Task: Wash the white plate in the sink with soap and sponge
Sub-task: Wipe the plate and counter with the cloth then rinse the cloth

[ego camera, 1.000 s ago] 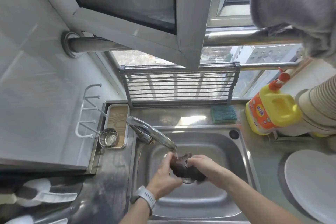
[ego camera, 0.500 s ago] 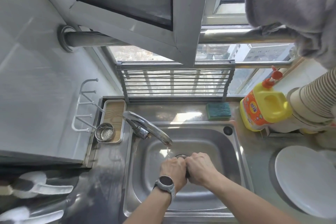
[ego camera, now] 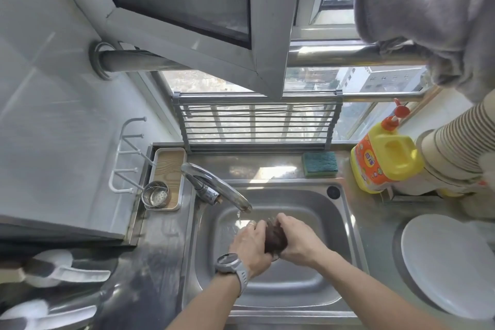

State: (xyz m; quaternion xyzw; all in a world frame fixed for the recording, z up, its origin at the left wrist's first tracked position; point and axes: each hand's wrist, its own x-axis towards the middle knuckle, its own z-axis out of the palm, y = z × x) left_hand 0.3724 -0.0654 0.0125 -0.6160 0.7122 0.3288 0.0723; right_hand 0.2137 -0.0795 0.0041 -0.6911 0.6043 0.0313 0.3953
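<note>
Two hands meet over the middle of the stainless steel sink basin (ego camera: 334,262). The left hand (ego camera: 250,245) and the right hand (ego camera: 297,240) both grip a dark brown, wet, crumpled scrubbing pad (ego camera: 274,237) squeezed between them, just below the curved chrome faucet (ego camera: 214,185), whose spout drips at about 11 o'clock from the hands. The pad's long axis runs roughly from 12 to 6 o'clock. The round white plate (ego camera: 450,262) lies flat on the steel counter at 3 o'clock, well apart from both hands and outside the basin. A green rectangular sponge (ego camera: 320,163) lies on the back ledge at 1 o'clock, its long side parallel to the sink's rear edge. A yellow-and-orange detergent jug (ego camera: 385,161) stands upright at 2 o'clock. Open basin floor shows at 6 o'clock.
</note>
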